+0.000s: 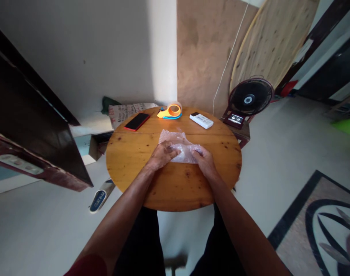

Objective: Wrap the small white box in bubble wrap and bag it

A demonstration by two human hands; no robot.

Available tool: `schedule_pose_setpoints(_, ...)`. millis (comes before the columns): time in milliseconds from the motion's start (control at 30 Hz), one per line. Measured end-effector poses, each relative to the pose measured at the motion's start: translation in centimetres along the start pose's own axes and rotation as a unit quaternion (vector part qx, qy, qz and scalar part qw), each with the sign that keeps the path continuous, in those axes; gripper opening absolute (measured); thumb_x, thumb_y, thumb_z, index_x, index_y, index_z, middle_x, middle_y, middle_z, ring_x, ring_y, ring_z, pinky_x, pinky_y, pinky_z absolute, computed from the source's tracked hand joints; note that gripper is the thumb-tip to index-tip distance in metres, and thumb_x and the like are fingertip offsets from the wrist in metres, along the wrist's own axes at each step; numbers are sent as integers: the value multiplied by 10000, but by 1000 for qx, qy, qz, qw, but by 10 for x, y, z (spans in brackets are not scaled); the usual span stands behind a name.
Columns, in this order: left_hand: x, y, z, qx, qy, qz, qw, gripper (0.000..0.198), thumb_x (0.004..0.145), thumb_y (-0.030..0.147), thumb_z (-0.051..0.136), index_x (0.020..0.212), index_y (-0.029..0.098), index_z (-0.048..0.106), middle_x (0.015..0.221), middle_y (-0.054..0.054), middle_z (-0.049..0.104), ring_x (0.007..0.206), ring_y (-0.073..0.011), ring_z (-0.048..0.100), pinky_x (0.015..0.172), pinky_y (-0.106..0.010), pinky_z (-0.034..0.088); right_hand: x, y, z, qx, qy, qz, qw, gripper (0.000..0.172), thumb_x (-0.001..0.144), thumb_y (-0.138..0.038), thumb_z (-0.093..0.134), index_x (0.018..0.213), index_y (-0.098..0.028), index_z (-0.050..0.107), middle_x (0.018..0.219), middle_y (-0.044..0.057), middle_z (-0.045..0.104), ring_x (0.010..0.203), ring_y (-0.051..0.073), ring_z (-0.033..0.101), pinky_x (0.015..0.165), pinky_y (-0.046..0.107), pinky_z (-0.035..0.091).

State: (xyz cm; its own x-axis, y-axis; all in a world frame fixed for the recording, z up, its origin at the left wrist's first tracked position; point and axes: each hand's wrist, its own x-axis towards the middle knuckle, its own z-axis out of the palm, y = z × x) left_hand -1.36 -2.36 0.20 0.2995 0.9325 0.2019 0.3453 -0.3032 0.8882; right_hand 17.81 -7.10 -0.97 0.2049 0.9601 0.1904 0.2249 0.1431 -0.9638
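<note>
A crumpled sheet of clear bubble wrap (179, 143) lies in the middle of a round wooden table (128, 157). My left hand (162, 154) rests on its left side with fingers curled onto the wrap. My right hand (203, 160) grips its right end, fingers closed over the plastic. Whatever is inside the wrap is hidden. Both forearms reach in from the table's near edge.
At the table's far side lie a red phone (137, 121), an orange tape dispenser (170, 111) and a white remote (201, 120). A black floor fan (249, 99) stands to the right, a dark cabinet (33, 126) to the left, a patterned rug (321, 226) at lower right.
</note>
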Motion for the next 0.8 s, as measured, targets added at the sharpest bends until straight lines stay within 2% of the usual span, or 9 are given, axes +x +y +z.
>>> schedule_pose_setpoints(200,6,1,8,-122,-3,-49,991,288,687,402,683,686,136,574,598,28,542,496,-58,419,473,-188,330,2,7,4,-95,15,-43,994,292,776,-372,554,916,-148,676,875,69,698,777,201,623,733,315,477)
schedule_pose_setpoints(333,4,5,6,-167,-21,-69,983,305,642,393,706,633,140,536,582,35,536,477,-44,395,453,-178,285,2,7,4,-88,28,-47,995,273,758,-384,556,874,-155,651,831,52,677,736,186,601,694,294,468)
schedule_pose_setpoints(467,-2,8,3,-169,-50,-63,982,333,593,395,746,619,140,534,552,53,506,466,-35,371,448,-174,254,0,2,-2,-89,27,-28,995,249,746,-402,562,799,-165,617,711,-1,602,626,142,520,595,246,419)
schedule_pose_setpoints(600,-4,9,1,-163,-78,-65,981,298,595,367,741,632,140,552,546,62,490,459,-34,370,445,-172,258,-3,-6,-10,-151,20,-25,988,222,736,-396,545,692,-179,558,605,-32,496,575,125,449,536,228,351)
schedule_pose_setpoints(800,-3,6,1,-157,-62,-84,982,224,626,308,683,642,160,516,521,78,447,421,-34,344,408,-174,237,-7,-14,-18,-306,5,-16,952,156,728,-333,520,698,-186,563,655,6,573,597,145,487,555,246,343)
